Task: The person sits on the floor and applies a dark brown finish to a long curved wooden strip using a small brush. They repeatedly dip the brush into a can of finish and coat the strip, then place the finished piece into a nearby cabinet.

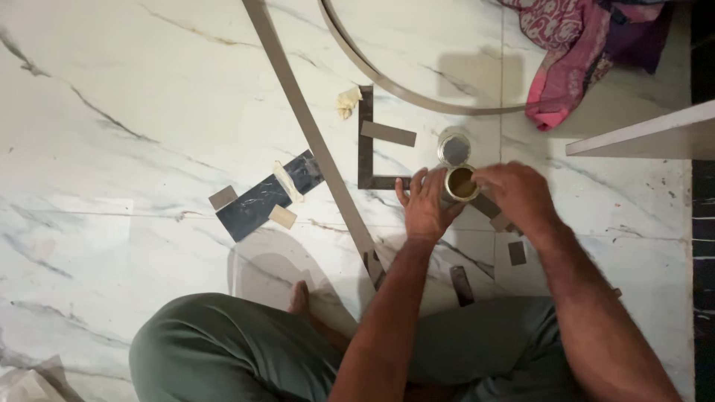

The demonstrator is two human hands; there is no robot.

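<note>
Sitting cross-legged on the marble floor point(112, 112), person has both hands on a small open tin point(462, 183). Tin stands upright on the floor, between the 2 hands, brownish-yellow contents visible inside.

Left hand point(424, 205): palm flat against the tin's left side, fingers spread and extended upward, thumb side touching the wall. Bracing, not a full wrap.

Right hand point(518, 195): knuckles up, fingers curled over the tin's right rim. Can't tell if they pinch anything, fingertips hidden.

Round metal lid point(453, 147) lies flat just beyond the tin, shiny.

Nearby: dark L-shaped strip point(366, 149) with a tan laminate piece point(388, 133) across it, long tan edge band point(313, 134) running diagonally, dark rectangular sheet point(269, 195) with masking tape scraps, crumpled tape wad point(347, 102). Floor is glossy white, grey-veined.

Both forearms angle inward from the lower frame, elbows over the knees.
</note>
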